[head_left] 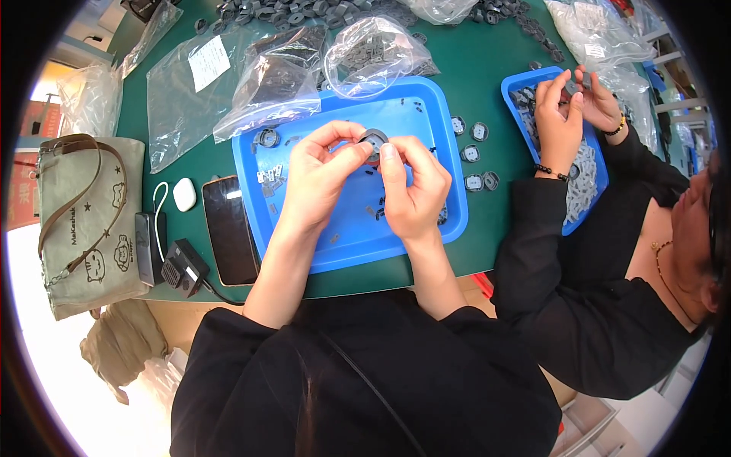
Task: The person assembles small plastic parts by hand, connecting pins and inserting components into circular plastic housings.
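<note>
Grey round part (373, 137) | between left hand (321, 174) and right hand (416, 186) | both pinching it

A blue rectangular plastic tray (350, 238) is set on a green table (476, 68), with small white and black pieces (266, 176) scattered in it. Above the tray, a round dark-grey part (372, 145) is held between the left hand (324, 175) and the right hand (415, 186). To the left are laid a black rectangular phone (232, 236), then a white rounded case (184, 195) and a beige fabric bag (91, 228). Behind, clear plastic bags (179, 107) are spread, with dark-grey parts (304, 11) heaped beyond. Just right, round grey parts (471, 154) are set; farther right, a second blue tray (529, 76) is placed.
</note>
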The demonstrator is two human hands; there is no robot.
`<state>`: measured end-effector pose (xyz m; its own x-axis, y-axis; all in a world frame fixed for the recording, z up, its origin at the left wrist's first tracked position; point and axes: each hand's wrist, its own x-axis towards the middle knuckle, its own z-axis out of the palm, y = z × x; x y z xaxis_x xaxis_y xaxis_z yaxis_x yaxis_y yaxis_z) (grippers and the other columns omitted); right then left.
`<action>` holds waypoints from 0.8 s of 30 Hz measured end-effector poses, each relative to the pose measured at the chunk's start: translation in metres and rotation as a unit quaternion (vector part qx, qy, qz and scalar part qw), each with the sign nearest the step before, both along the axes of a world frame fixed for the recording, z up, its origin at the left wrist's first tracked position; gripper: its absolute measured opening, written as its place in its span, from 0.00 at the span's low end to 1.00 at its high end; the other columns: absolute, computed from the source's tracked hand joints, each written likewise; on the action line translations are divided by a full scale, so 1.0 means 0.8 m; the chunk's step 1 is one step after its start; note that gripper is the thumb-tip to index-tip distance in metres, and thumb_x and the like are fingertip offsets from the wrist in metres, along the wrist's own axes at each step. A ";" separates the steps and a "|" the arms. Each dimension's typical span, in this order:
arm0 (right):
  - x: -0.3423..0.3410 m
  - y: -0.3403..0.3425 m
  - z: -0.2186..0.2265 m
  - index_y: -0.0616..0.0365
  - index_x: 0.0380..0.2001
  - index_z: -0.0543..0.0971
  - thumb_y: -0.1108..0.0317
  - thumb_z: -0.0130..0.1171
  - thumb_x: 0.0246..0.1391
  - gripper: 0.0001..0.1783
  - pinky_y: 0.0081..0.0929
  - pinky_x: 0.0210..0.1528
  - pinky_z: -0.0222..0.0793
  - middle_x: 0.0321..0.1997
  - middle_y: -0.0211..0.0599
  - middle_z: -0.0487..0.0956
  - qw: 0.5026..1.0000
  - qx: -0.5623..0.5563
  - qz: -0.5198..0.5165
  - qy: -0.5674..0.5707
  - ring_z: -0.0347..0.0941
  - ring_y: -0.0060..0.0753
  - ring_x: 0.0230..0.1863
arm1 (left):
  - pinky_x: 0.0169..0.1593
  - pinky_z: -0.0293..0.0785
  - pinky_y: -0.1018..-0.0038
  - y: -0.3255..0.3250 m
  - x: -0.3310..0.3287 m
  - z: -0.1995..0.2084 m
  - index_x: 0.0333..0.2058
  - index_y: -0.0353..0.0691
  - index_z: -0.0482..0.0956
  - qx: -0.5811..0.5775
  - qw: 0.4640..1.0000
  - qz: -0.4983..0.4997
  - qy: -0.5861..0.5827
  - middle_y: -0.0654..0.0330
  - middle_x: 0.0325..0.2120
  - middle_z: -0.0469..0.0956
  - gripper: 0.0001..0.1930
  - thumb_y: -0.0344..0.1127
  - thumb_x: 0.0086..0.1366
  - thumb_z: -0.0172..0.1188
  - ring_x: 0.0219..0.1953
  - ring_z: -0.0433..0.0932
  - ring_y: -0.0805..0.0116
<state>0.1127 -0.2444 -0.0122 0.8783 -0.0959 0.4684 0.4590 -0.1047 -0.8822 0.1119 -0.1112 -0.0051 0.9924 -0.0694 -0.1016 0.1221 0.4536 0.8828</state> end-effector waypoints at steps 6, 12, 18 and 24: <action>0.000 0.002 0.000 0.65 0.33 0.79 0.75 0.59 0.56 0.04 0.18 0.22 0.63 0.25 0.34 0.77 1.000 -0.002 -0.001 -0.001 0.68 0.19 0.20 | 0.51 0.74 0.71 -0.003 -0.001 0.008 0.44 0.31 0.76 0.005 1.000 0.009 -0.010 0.56 0.40 0.78 0.11 0.23 0.62 0.59 0.44 0.78 0.68; 0.006 0.001 0.001 0.61 0.41 0.82 0.81 0.61 0.50 0.14 0.21 0.31 0.72 0.33 0.37 0.81 0.997 -0.024 -0.057 -0.056 0.75 0.26 0.27 | 0.54 0.74 0.71 -0.006 -0.001 0.011 0.50 0.28 0.74 -0.020 0.998 0.027 -0.061 0.51 0.49 0.76 0.19 0.21 0.59 0.62 0.49 0.78 0.65; 0.008 -0.003 -0.002 0.60 0.42 0.82 0.82 0.61 0.47 0.16 0.23 0.36 0.74 0.36 0.39 0.81 0.992 -0.021 -0.063 -0.104 0.77 0.30 0.32 | 0.59 0.70 0.68 -0.001 0.000 0.019 0.50 0.32 0.74 -0.092 0.995 -0.024 -0.028 0.49 0.51 0.75 0.20 0.18 0.58 0.61 0.54 0.75 0.62; 0.005 0.001 0.002 0.66 0.42 0.79 0.82 0.61 0.46 0.17 0.22 0.39 0.73 0.40 0.42 0.78 0.993 0.100 0.025 -0.057 0.77 0.30 0.34 | 0.59 0.70 0.69 0.000 -0.001 0.013 0.47 0.32 0.75 -0.126 0.991 -0.010 -0.038 0.49 0.52 0.74 0.18 0.17 0.57 0.62 0.53 0.75 0.62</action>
<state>0.1166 -0.2436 -0.0106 0.8264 -0.1541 0.5417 0.5579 0.0928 -0.8247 0.1113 -0.1115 0.0055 0.9947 -0.1032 -0.0030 0.0706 0.6583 0.7495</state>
